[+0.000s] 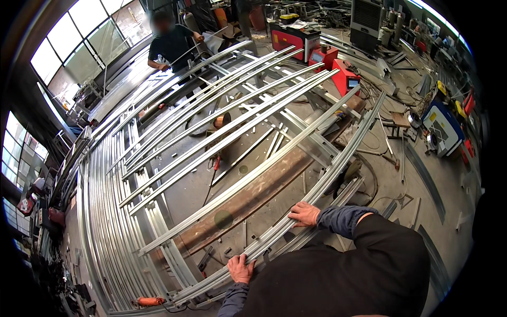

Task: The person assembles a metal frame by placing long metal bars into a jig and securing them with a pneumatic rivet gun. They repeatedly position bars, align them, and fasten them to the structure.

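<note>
Both of my hands are on a bundle of long silver metal rails (270, 236) lying along the near side of a large metal frame. My left hand (241, 269) is closed over the rails' edge, fingers curled across the top. Farther along to the right, my right hand (304, 214) grips the same bundle, its thumb side hidden. More metal rails (211, 150) lie spread crosswise over the frame's supports, and a dense row of them (100, 227) fills the left side. Under the spread rails runs a rusty brown steel beam (253, 193).
Across the frame stands a person (171, 47) by the far rails. Red machines (346, 76) and a blue-and-white machine (442, 124) are at the right, with cables and offcuts on the floor. An orange-bodied power tool (150, 301) lies at the near left.
</note>
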Demonstrator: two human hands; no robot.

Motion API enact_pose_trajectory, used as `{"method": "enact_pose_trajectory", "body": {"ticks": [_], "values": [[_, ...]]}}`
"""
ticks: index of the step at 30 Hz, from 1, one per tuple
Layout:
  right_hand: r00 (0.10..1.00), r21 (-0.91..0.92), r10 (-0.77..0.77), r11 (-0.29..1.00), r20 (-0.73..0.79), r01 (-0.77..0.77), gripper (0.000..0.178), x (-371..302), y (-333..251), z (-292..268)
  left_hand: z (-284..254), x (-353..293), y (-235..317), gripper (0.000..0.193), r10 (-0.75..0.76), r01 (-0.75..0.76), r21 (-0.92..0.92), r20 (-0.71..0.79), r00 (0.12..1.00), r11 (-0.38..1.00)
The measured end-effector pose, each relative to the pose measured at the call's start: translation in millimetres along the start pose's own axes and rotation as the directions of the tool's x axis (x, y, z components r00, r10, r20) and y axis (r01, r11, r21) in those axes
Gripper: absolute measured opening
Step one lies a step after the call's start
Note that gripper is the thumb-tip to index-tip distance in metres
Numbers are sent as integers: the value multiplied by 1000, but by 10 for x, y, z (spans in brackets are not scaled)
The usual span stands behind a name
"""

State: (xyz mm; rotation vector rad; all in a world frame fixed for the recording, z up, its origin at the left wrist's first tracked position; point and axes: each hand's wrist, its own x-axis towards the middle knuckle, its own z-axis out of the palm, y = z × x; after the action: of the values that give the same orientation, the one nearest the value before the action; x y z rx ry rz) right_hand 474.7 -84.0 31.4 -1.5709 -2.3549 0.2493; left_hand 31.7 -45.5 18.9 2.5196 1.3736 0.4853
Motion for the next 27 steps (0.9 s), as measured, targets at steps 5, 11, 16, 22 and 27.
{"method": "enact_pose_trajectory", "body": {"ticks": [5,11,16,22,27], "values": [[999,-23,-7,1000,-41,6,53,-17,4,47,-14,14,5,52,12,-12,9,1,1000,1000],[1000,-31,4,999,-4,-4,50,18,-30,47,-75,0,9,48,-22,21,6,25,999,1000],[1000,-40,26,999,-1,-26,52,13,-79,25,-130,35,22,45,-4,5,-18,9,1000,1000],[1000,-17,21,1000,-21,-21,52,68,-147,-49,-179,22,43,43,-22,22,-15,20,1000,1000],[1000,-18,26,999,-12,-26,53,43,-130,-42,-143,25,47,43,-18,19,-23,9,1000,1000]]}}
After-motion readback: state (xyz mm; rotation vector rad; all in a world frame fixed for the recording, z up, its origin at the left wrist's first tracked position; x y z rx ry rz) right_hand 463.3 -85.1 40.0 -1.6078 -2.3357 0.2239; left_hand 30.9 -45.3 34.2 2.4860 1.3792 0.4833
